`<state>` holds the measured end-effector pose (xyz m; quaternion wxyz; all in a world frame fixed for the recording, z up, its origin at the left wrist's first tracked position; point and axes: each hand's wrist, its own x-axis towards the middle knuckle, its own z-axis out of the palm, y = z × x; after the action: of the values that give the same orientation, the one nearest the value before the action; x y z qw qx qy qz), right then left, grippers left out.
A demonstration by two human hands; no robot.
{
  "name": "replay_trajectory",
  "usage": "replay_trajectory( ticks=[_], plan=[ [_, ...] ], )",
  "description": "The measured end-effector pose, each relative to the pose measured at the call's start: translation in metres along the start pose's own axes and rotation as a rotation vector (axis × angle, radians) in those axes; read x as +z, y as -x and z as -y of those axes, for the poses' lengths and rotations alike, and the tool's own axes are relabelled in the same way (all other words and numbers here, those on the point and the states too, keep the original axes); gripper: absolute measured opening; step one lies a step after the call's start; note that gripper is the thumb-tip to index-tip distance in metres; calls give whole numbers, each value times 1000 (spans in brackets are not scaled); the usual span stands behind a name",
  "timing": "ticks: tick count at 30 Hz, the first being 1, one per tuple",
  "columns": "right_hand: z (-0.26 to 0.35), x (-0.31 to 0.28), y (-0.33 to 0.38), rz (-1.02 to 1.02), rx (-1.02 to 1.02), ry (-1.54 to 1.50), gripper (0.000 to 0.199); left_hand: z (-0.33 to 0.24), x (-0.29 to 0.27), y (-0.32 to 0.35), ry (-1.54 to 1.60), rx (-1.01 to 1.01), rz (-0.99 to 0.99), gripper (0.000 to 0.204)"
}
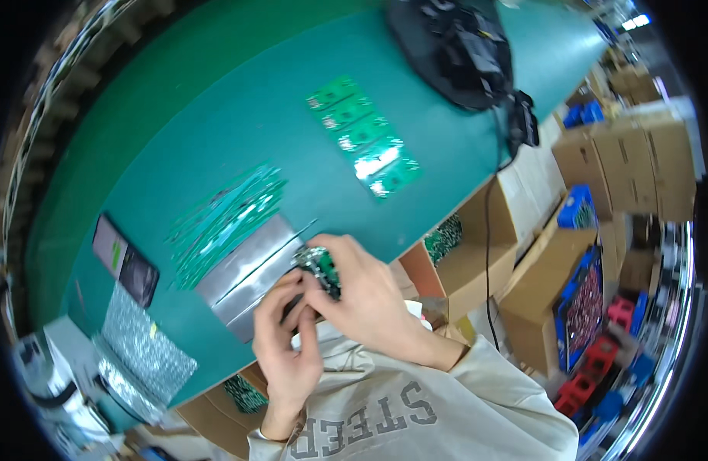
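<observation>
In front of my body, my right hand [359, 290] is closed around small green circuit boards [325, 269] with metallic parts on them. My left hand [286, 338] is curled close against it, its fingertips meeting the right fingers; what they pinch is hidden. Just left of the hands lies a grey metal block [237, 286] with a narrow slot along it. A thin strip [306, 227] pokes out past the slot's far end. Beyond the block is a loose pile of thin green board strips [229, 223]. A green circuit board panel [364, 138] of several joined sections lies farther off.
The green table [216, 123] curves away ahead. At left are a phone [127, 257] and silvery bubble wrap [146, 349]. A black bag [458, 54] sits at the far right, its cable hanging down. Cardboard boxes [477, 253] with boards stand beside the right table edge; another [219, 419] is at lower left.
</observation>
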<state>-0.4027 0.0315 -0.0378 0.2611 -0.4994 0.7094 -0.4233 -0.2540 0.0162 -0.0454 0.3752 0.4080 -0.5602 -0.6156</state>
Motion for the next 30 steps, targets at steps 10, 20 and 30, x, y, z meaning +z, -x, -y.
replay_trajectory(
  ticks=[10,20,30],
  plan=[
    [-146,-110,101,287,539,-925,37,-11,-40,-50,-1100,359,-109,19],
    [-516,-43,264,-775,1184,1,36,-8,-56,-63,-1059,382,-95,9],
    [-486,-23,226,-496,1312,354,62,-5,-69,-80,-1081,361,-363,12]
  ],
)
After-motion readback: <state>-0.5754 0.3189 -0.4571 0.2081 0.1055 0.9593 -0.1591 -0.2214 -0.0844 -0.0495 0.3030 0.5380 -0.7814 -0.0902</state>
